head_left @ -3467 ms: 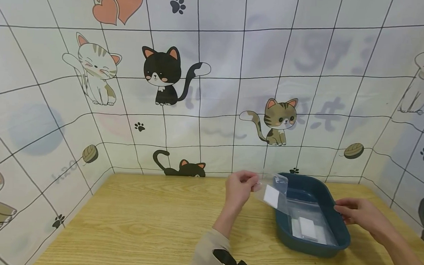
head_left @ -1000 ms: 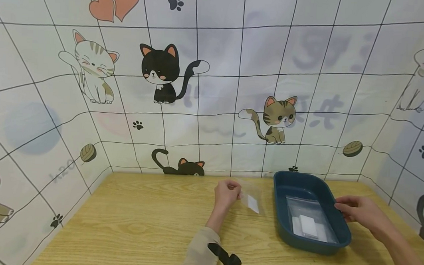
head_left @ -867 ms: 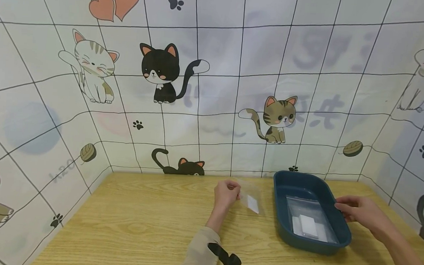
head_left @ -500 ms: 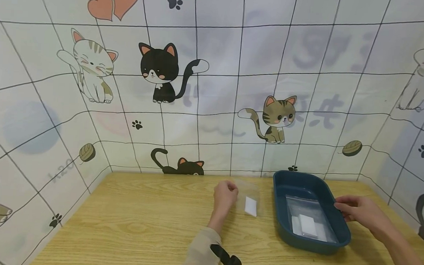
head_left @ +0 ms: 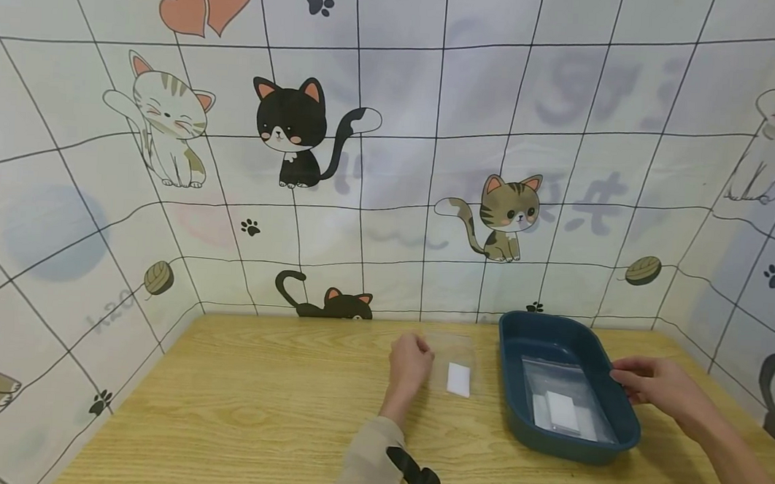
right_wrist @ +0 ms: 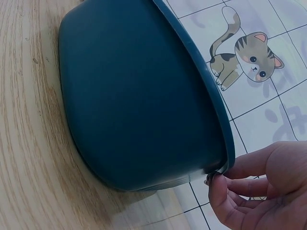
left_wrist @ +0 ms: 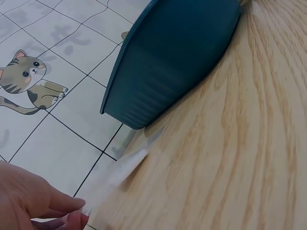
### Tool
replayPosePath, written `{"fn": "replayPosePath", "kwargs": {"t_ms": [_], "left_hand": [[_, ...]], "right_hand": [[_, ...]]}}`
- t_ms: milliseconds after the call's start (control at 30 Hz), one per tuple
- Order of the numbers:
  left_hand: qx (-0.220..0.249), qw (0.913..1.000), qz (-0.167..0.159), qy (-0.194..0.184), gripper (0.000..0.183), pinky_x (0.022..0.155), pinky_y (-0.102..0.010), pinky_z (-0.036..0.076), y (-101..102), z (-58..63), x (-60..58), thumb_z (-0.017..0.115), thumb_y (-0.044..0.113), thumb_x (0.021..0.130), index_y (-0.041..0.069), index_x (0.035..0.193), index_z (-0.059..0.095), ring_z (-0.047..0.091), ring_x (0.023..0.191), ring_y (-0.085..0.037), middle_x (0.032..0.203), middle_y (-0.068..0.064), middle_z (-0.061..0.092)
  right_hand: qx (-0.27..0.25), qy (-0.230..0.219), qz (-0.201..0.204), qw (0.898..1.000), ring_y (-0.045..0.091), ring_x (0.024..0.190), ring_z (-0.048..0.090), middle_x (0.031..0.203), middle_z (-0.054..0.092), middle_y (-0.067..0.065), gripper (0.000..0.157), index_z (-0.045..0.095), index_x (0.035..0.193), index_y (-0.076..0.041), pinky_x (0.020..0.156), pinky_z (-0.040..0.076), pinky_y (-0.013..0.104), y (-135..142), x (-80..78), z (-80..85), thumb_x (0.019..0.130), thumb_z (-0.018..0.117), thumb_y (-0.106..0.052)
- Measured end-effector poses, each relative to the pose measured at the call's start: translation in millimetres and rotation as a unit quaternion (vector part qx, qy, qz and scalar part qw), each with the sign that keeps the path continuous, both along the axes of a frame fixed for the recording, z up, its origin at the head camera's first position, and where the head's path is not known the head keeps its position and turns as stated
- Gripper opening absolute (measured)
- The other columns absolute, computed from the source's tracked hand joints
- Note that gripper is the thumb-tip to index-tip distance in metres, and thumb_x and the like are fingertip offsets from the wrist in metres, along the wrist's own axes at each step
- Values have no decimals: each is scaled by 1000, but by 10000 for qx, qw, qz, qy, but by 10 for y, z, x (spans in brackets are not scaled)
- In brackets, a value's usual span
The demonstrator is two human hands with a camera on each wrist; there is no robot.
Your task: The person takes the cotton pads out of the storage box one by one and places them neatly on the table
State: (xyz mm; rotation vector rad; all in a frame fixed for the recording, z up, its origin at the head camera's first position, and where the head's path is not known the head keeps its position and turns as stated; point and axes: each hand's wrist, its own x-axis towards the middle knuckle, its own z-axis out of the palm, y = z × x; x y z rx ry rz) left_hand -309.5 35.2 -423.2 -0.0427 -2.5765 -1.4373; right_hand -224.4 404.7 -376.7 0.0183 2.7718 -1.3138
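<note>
At the table's middle, my left hand pinches the edge of a clear plastic bag with a white rectangular piece in it. In the left wrist view, thumb and finger meet on the bag, which slopes down toward the wood. To the right stands a dark blue plastic tub. Inside the tub lie more clear bags with white rectangular pieces. My right hand holds the tub's right rim; the right wrist view shows its thumb and fingers pinching that rim.
A wood-grain table spans the space below both hands. Behind it and at both sides hangs a white gridded sheet printed with cats. A black strap is round the left sleeve.
My left hand has drawn the bag out from over the tub leftward, then lowered it to the table, where it lies flatter. The right hand has stayed at the tub's rim.
</note>
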Motion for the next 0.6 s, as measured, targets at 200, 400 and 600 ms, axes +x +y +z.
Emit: {"fn": "replayPosePath", "kwargs": {"t_ms": [200, 400, 600], "left_hand": [[-216, 9997, -25, -130, 8, 63, -32, 55, -9, -25, -10, 74, -1, 87, -3, 83, 68, 63, 71, -21, 79, -10, 67], [-256, 9991, -91, -316, 25, 51, -25, 45, -14, -14, 4, 73, 1, 89, 3, 68, 58, 52, 58, -15, 67, -5, 57], [-139, 9975, -334, -615, 54, 39, -20, 22, -9, 11, 24, 70, 11, 94, 15, 54, 35, 28, 44, -7, 49, 5, 32]], "right_hand": [[28, 12, -19, 10000, 14, 82, 66, 105, 69, 10, 49, 44, 131, 25, 73, 57, 32, -6, -1, -1, 107, 50, -18], [70, 42, -16, 10000, 14, 81, 66, 105, 69, 10, 50, 44, 131, 25, 73, 57, 31, -3, 3, 0, 107, 50, -18], [101, 36, -2, 9999, 14, 81, 65, 105, 69, 9, 50, 44, 131, 25, 73, 57, 32, 5, 3, -3, 107, 50, -19]]}}
